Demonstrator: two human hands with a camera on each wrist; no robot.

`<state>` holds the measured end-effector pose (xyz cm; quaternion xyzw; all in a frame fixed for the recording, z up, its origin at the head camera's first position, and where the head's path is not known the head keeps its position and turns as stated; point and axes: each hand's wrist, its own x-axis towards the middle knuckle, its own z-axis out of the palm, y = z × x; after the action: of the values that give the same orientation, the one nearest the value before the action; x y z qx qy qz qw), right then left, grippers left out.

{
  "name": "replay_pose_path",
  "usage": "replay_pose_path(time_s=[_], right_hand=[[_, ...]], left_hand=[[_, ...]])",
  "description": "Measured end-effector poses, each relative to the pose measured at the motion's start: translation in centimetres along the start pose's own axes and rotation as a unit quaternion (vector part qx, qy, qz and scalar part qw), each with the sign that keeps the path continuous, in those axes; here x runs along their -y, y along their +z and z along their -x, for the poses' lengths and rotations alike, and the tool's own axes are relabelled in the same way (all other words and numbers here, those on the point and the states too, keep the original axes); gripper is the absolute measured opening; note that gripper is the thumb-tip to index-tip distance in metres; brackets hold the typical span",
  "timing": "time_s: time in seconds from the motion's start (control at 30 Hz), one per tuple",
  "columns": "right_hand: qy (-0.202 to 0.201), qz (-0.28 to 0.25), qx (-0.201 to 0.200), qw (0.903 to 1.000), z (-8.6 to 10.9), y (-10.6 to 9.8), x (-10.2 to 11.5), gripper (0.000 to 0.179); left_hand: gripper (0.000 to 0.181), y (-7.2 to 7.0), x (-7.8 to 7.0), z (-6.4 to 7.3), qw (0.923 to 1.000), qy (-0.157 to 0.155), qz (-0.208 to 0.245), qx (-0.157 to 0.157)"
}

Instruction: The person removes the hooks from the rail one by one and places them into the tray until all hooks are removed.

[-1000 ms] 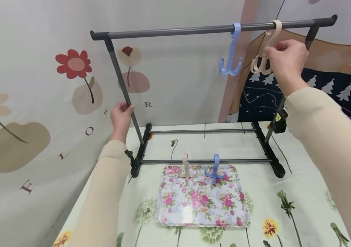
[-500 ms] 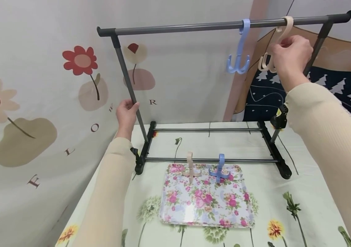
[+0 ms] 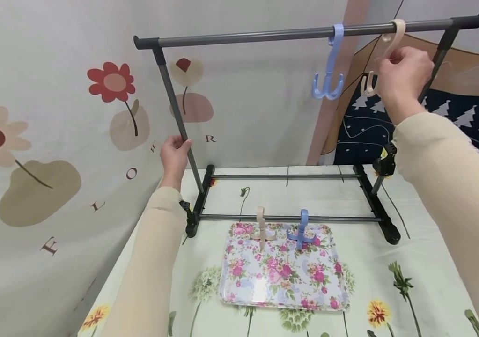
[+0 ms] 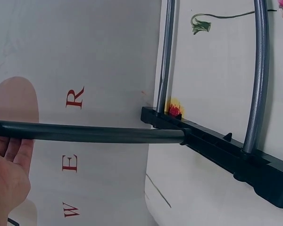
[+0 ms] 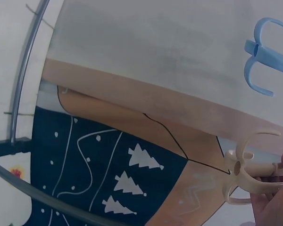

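Note:
A dark grey metal rack (image 3: 247,36) stands on the table, its top bar running across the head view. My left hand (image 3: 174,157) grips its left upright (image 4: 85,133) about halfway up. At the bar's right part, my right hand (image 3: 405,79) pinches the stem of a beige multi-prong hook (image 5: 247,172), whose curved top sits over the bar. The fingers cover part of the stem. Just left of it, a blue hook (image 3: 328,65) hangs from the same bar, prongs down.
A flower-patterned tray (image 3: 281,281) lies before the rack's base. On its far edge rest another beige hook (image 3: 262,229) and another blue hook (image 3: 302,231). The rack's black feet (image 3: 376,206) and lower rods stand behind it, near the curtain (image 3: 256,103).
The view has shifted, so the rack and tray appear further right. My right hand keeps its pinch on the beige hook at the bar, and my left hand stays on the upright.

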<state>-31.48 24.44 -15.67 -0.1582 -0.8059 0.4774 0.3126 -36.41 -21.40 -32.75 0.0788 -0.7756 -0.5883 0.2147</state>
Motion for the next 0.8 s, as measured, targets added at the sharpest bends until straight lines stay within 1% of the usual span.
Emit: replay_pose_path(time_s=[0.1,0.47,0.7,0.8], right_hand=[[-0.009,0.019,-0.004,0.9998,0.0,0.0,0.1,0.036],[-0.019,0.064,-0.013,0.9977,-0.1,-0.3,1.0,0.039],[-0.024,0.061,-0.013,0.9977,0.0,-0.6,1.8,0.039],[-0.026,0.061,-0.018,0.9976,0.1,-0.9,2.3,0.04]], left_hand=[[0.029,-0.1,0.0,0.0,1.0,0.001,0.0,-0.003],[0.027,-0.2,0.1,0.1,0.9999,-0.001,0.001,-0.011],[0.026,0.2,0.1,0.0,0.9999,0.001,0.002,-0.011],[0.027,0.5,0.2,0.1,1.0,-0.001,0.001,-0.009]])
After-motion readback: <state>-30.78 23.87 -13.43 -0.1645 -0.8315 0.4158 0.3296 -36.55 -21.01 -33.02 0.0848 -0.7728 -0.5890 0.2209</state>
